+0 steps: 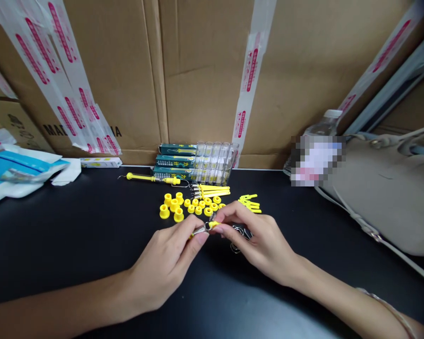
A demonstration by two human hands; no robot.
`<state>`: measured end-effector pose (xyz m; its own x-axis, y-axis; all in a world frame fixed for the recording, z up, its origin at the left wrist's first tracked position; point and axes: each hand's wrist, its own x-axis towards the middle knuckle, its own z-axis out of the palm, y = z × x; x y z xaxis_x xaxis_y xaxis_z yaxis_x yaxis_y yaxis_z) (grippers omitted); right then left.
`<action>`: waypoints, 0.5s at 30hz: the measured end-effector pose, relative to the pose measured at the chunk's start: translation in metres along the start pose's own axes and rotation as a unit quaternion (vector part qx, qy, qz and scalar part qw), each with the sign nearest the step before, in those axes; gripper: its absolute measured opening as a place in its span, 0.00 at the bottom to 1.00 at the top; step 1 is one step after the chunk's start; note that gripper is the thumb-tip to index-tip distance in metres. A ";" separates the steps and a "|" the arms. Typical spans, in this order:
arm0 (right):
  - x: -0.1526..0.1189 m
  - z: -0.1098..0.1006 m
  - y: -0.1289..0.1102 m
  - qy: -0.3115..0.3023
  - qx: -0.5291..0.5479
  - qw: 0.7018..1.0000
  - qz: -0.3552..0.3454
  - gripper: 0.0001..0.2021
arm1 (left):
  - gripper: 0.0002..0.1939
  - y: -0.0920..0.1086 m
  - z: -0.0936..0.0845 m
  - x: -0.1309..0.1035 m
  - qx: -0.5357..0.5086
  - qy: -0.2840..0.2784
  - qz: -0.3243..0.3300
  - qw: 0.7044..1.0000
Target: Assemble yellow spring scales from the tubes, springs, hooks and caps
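Note:
My left hand pinches a small metal spring piece with a bit of yellow at its lower end. A yellow plastic part is pinched between thumb and forefinger of my right hand, touching the dark ring end of the spring piece. Just beyond my hands lie several yellow flanged bushings and smaller yellow rings. Yellow sticks with metal ends lie behind them. Small yellow forked pieces are beyond my right hand, and metal rings show partly behind it.
An assembled yellow spring scale lies on the black table. Green boxes and clear tubes stand against the cardboard. A bottle and grey bag are right; blue-white packages lie left.

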<state>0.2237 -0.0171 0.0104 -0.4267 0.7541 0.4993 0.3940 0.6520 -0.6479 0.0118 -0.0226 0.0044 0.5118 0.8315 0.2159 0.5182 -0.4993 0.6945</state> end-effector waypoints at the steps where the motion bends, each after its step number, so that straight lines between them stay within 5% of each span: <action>1: -0.001 0.000 -0.001 -0.005 0.005 1.000 0.004 0.04 | 0.15 -0.001 0.000 0.000 0.013 0.003 0.010 1.000; 15: -0.005 0.003 -0.006 -0.050 0.112 0.989 0.083 0.03 | 0.05 -0.003 0.003 -0.001 0.087 0.046 0.093 0.991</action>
<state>0.2208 -0.0250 0.0103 -0.4542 0.8299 0.3239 0.2793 0.4779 -0.8328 0.0121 -0.0230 0.0001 0.5485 0.7365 0.3959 0.5353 -0.6730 0.5105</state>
